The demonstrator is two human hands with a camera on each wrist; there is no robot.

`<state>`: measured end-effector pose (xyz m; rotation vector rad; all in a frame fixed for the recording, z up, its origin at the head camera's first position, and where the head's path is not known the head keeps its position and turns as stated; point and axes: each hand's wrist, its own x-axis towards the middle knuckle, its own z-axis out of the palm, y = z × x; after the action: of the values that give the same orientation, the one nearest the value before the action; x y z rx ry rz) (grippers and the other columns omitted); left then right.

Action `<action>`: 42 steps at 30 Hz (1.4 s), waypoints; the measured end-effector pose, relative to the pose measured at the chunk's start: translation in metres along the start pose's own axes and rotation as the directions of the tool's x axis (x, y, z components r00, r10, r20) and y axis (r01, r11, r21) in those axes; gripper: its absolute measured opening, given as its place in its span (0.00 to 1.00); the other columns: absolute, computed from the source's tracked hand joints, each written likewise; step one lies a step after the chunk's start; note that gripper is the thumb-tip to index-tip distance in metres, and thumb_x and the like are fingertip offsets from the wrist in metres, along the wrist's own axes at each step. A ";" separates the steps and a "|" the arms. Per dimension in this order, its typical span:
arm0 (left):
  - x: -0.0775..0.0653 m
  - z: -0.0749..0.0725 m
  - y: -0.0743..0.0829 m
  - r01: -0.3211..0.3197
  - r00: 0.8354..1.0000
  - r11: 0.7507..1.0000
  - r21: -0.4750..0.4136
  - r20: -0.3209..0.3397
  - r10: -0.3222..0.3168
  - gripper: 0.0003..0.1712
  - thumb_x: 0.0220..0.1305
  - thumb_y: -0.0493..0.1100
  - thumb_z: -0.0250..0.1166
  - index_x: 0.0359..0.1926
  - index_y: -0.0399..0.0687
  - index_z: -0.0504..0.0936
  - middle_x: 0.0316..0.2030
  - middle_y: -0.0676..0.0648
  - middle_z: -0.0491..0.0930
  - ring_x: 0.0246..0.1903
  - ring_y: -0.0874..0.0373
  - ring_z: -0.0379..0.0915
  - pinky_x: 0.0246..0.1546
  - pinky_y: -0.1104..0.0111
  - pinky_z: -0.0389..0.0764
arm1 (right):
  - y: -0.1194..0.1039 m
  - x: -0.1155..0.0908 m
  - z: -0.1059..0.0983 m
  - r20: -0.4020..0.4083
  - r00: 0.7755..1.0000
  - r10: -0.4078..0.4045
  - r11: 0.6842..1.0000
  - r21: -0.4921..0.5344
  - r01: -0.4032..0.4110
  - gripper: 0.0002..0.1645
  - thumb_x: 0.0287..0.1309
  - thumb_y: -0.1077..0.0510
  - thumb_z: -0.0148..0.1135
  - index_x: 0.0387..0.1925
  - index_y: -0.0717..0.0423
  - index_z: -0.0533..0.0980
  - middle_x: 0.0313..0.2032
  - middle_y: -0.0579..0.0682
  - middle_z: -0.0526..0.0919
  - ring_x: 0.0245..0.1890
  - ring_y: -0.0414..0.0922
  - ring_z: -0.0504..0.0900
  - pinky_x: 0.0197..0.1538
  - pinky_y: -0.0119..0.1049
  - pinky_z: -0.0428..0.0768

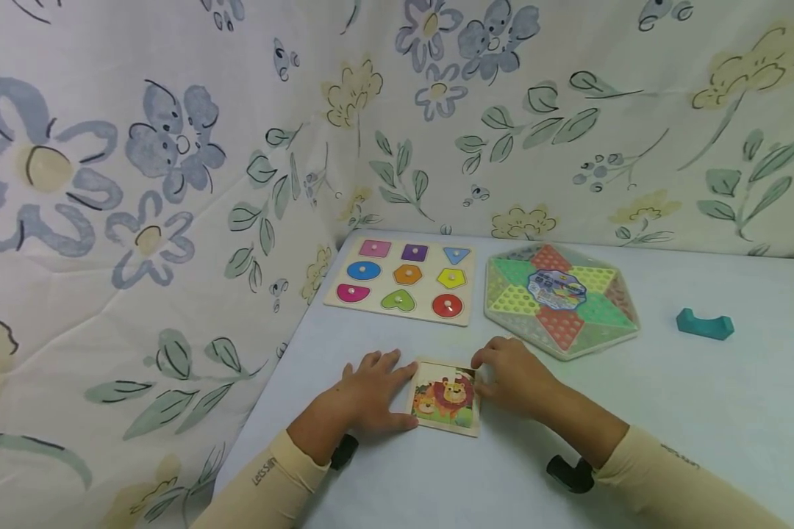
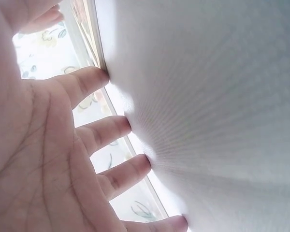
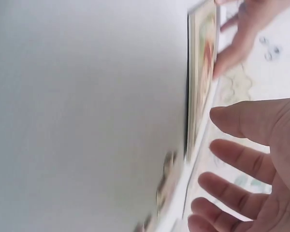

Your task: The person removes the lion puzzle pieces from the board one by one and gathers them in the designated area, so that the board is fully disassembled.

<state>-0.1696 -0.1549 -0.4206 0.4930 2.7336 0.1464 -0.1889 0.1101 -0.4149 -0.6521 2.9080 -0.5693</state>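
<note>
A small square wooden puzzle with a lion picture lies flat on the table between the two hands. Its picture shows a big lion with a dark red mane, a smaller lion and green grass. The left hand rests palm down with fingers spread; its thumb and forefinger tips reach the puzzle's left edge. In the left wrist view, its straight fingers meet the table. The right hand is at the puzzle's upper right corner, fingers bent and covering part of it. Between its thumb and fingers the right wrist view shows no object.
Behind the puzzle lie a knobbed shape board and a hexagonal star-patterned game board. A teal block with a notch sits at the right. Flowered cloth hangs at the left and back.
</note>
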 end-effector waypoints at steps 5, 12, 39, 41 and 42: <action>0.001 0.001 0.001 -0.004 1.000 1.000 0.008 0.005 0.004 0.53 0.56 0.72 0.69 0.79 0.69 0.59 0.79 0.48 0.54 0.77 0.40 0.48 0.69 0.31 0.59 | -0.012 0.004 0.013 0.022 0.999 -0.025 1.000 -0.016 0.026 0.12 0.53 0.52 0.77 0.39 0.47 0.84 0.44 0.49 0.81 0.45 0.48 0.75 0.49 0.45 0.80; 0.003 0.001 0.002 -0.001 1.000 1.000 0.020 0.004 0.001 0.53 0.56 0.73 0.69 0.79 0.70 0.59 0.79 0.48 0.54 0.77 0.40 0.49 0.69 0.31 0.59 | -0.020 0.006 0.018 0.032 0.999 0.004 1.000 -0.031 -0.003 0.10 0.54 0.51 0.77 0.36 0.45 0.84 0.44 0.48 0.80 0.45 0.47 0.73 0.48 0.42 0.79; 0.001 0.000 0.001 0.008 1.000 1.000 0.008 0.008 -0.008 0.53 0.56 0.72 0.69 0.79 0.69 0.60 0.79 0.48 0.55 0.77 0.40 0.48 0.69 0.31 0.59 | -0.031 0.007 0.009 -0.040 0.999 0.031 0.996 0.089 -0.028 0.16 0.58 0.63 0.73 0.48 0.49 0.83 0.39 0.44 0.84 0.42 0.43 0.81 0.52 0.44 0.85; 0.000 0.000 0.000 0.008 1.000 1.000 0.005 0.009 -0.008 0.53 0.56 0.72 0.69 0.79 0.69 0.60 0.79 0.48 0.55 0.77 0.40 0.48 0.69 0.31 0.58 | -0.031 0.008 0.005 -0.027 0.999 0.037 0.993 0.117 -0.034 0.14 0.60 0.63 0.72 0.47 0.49 0.83 0.38 0.43 0.84 0.41 0.43 0.81 0.50 0.43 0.85; 0.000 0.000 0.000 0.008 1.000 1.000 0.003 0.009 -0.008 0.53 0.56 0.72 0.69 0.79 0.69 0.60 0.79 0.48 0.55 0.77 0.40 0.48 0.69 0.31 0.58 | -0.031 0.009 0.003 -0.022 0.999 0.036 0.992 0.125 -0.033 0.14 0.60 0.64 0.72 0.47 0.49 0.84 0.37 0.43 0.84 0.41 0.43 0.80 0.49 0.43 0.85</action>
<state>-0.1698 -0.1548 -0.4207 0.4828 2.7269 0.1378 -0.1843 0.0796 -0.4063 -0.5809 2.8708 -0.7525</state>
